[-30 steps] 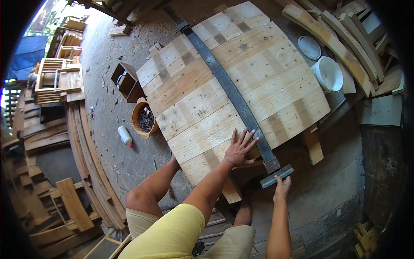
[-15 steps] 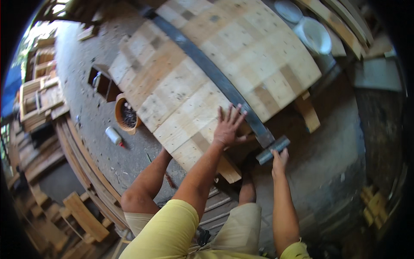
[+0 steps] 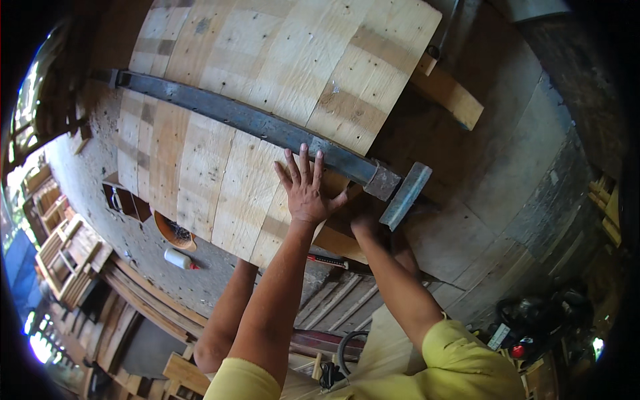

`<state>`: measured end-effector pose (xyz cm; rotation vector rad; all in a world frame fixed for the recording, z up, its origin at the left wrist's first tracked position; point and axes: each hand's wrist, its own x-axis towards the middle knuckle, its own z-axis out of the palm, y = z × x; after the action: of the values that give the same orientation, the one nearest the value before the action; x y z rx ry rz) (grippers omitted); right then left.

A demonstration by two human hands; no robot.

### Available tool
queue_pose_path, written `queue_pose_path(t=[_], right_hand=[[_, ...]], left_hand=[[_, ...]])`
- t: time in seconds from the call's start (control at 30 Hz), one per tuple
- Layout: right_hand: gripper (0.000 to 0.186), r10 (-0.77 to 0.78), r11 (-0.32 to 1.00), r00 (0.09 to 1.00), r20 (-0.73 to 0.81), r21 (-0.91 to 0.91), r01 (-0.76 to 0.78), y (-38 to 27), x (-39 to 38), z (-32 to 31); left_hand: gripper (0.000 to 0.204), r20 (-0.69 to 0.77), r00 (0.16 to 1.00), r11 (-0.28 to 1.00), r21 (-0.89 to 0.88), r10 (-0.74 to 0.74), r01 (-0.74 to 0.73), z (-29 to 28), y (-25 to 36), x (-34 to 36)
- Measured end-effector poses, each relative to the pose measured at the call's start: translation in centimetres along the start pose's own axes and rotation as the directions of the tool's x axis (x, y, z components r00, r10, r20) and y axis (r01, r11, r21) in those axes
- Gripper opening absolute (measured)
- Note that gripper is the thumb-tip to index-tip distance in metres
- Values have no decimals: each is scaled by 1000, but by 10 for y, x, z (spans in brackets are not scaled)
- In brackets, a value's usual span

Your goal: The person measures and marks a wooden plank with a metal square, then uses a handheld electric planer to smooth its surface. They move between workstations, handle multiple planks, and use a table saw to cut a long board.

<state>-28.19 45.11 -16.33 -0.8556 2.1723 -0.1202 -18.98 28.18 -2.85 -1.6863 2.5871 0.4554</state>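
Observation:
A large panel of glued wooden strips (image 3: pixel 260 53) lies in front of me, with a long grey metal bar clamp (image 3: pixel 227 110) running across it. The clamp's square end block (image 3: pixel 382 182) juts past the panel's near right edge, and a metal crosspiece (image 3: pixel 406 197) stands beside it. My left hand (image 3: pixel 307 193) rests open on the wood, fingers spread, fingertips at the bar. Below the clamp end, next to the panel's edge, is my right hand (image 3: pixel 364 225). It is blurred and partly in shadow; its fingers and anything in them cannot be made out.
An orange bucket of small dark pieces (image 3: pixel 175 230) and a white bottle (image 3: pixel 177 259) stand on the floor at left. A red and black tool (image 3: pixel 327 261) lies below the panel. Wooden legs (image 3: pixel 457 100) stick out at right. Stacked timber (image 3: pixel 157 300) fills the lower left.
My right hand has left the crosspiece and moved left, under the clamp end. The left hand stays spread on the panel. My view has turned, so the clamp lies flatter across it.

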Motion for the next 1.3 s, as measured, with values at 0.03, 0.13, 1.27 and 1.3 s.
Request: queue_pose_path(t=[0.03, 0.13, 1.27, 1.3], right_hand=[[38, -11, 999, 997, -82, -50, 7, -11, 25, 12], [38, -5, 1000, 992, -127, 16, 7, -29, 48, 26], [46, -197, 819, 960, 197, 571, 51, -29, -79, -258], [48, -145, 797, 973, 180, 604, 7, -41, -62, -282]], left_hand=[[111, -26, 1000, 1000, -1, 6, -6, 4, 0, 1], [113, -9, 1000, 1000, 0, -4, 4, 6, -3, 0], [108, -90, 996, 1000, -14, 9, -10, -5, 1, -4], [103, -183, 983, 989, -149, -17, -10, -5, 9, -9]])
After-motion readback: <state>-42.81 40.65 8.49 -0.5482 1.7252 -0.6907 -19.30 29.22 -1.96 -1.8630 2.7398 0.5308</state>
